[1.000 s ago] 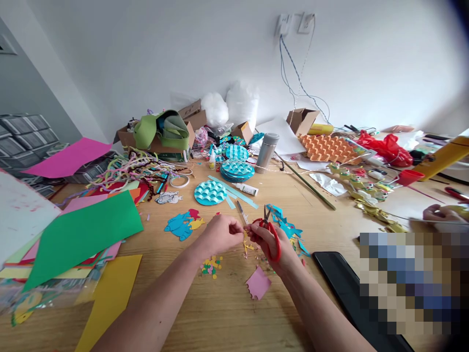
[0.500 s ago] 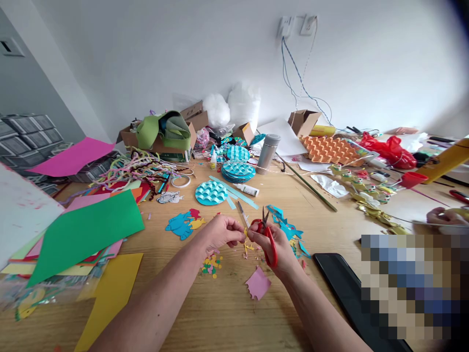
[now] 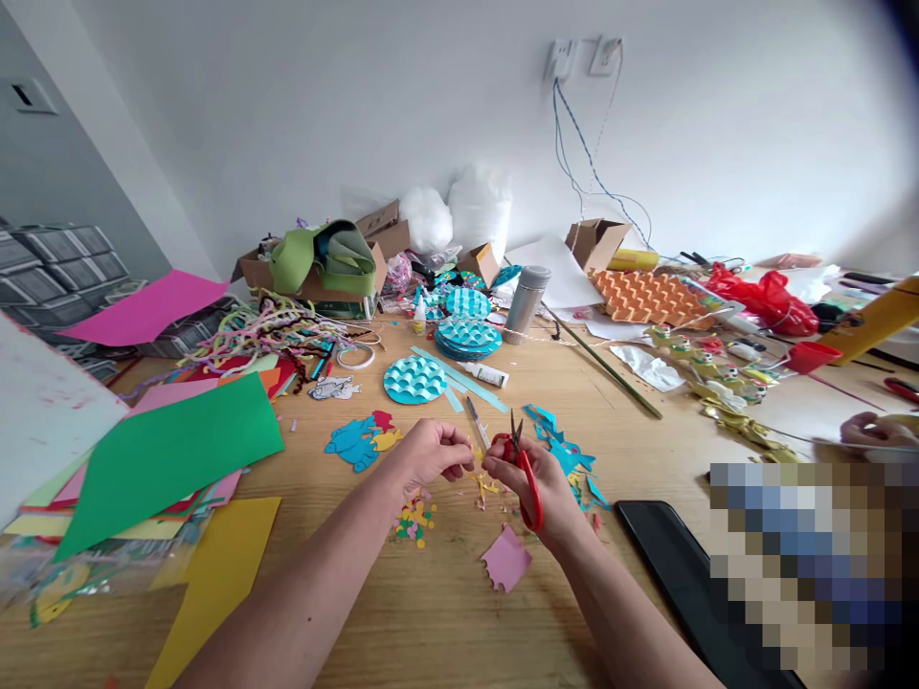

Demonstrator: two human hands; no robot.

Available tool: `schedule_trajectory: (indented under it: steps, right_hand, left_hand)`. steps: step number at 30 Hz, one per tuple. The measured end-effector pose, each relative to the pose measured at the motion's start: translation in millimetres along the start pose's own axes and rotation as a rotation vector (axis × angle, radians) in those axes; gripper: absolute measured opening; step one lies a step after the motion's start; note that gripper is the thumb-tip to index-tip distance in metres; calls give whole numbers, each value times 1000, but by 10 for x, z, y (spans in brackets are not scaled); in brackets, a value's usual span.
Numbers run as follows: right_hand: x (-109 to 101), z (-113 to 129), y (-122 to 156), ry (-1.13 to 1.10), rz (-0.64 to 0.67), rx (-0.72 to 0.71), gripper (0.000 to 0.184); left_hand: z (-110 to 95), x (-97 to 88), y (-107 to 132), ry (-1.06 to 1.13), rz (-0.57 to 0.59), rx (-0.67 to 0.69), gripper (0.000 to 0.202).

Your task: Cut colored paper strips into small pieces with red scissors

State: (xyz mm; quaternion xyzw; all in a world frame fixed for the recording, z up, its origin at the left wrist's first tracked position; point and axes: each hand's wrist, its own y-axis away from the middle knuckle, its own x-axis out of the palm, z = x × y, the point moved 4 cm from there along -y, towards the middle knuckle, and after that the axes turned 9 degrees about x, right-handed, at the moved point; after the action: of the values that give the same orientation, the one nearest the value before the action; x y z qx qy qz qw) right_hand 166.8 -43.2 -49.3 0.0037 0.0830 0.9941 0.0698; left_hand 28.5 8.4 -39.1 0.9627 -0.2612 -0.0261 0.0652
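My right hand (image 3: 535, 478) is closed round red-handled scissors (image 3: 523, 461), whose blades point up and away. My left hand (image 3: 431, 453) pinches a small yellow paper piece (image 3: 477, 454) just left of the scissors; both hands meet above the wooden table (image 3: 445, 612). Yellow and coloured paper scraps (image 3: 414, 514) lie under the hands. A pink scrap with a scalloped edge (image 3: 506, 558) lies near my right wrist. Blue paper fish shapes (image 3: 355, 441) lie left of my left hand, and blue offcuts (image 3: 560, 442) right of the scissors.
Green (image 3: 162, 456), yellow (image 3: 208, 584) and pink (image 3: 144, 304) sheets lie at the left. Teal scalloped discs (image 3: 414, 377), a glue tube (image 3: 486, 371), a steel flask (image 3: 526, 302) and boxes stand behind. A black tablet (image 3: 667, 565) lies right; another person's hand (image 3: 880, 429) is at the far right.
Both hands stay together at the same spot; the scissors have tilted slightly and the view has shifted a little upward. The other person's hand at the right edge has shifted slightly.
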Motion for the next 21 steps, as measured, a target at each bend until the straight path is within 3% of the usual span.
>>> schedule_trajectory:
  steps: [4, 7, 13, 21]
  right_hand:
    - [2, 13, 9, 24, 2, -20, 34]
    - [10, 43, 38, 62, 4, -44, 38]
    - [83, -84, 46, 183, 91, -41, 41]
    - [109, -222, 21, 229, 132, 51, 42]
  left_hand:
    - [32, 18, -3, -22, 63, -11, 11]
    - [57, -13, -24, 23, -3, 6, 13]
    - [60, -51, -47, 328, -95, 64, 21]
    - [60, 17, -27, 413, -161, 51, 27]
